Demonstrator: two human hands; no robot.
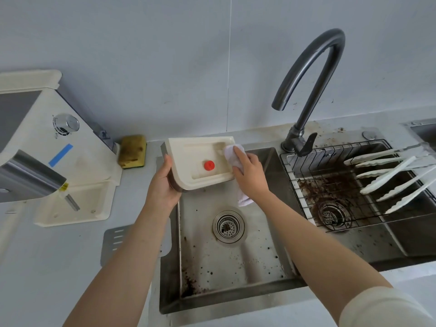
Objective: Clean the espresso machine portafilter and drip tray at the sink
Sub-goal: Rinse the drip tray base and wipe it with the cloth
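Observation:
A cream drip tray (195, 152) with a red float (209, 165) inside is held tilted over the back of the left sink basin (226, 263). My left hand (165, 182) grips its left end from below. My right hand (247, 173) presses a white cloth (232, 153) against the tray's right inner corner; the cloth's tail hangs below my wrist. The espresso machine (47, 149) stands on the counter at the left. No portafilter can be seen.
A dark faucet (309, 90) arches above the divider. The right basin holds a wire rack (342, 185) with several white tongs (396, 175) and coffee grounds. A yellow sponge (132, 151) lies behind the machine. A perforated metal grate (113, 241) lies on the counter left of the sink.

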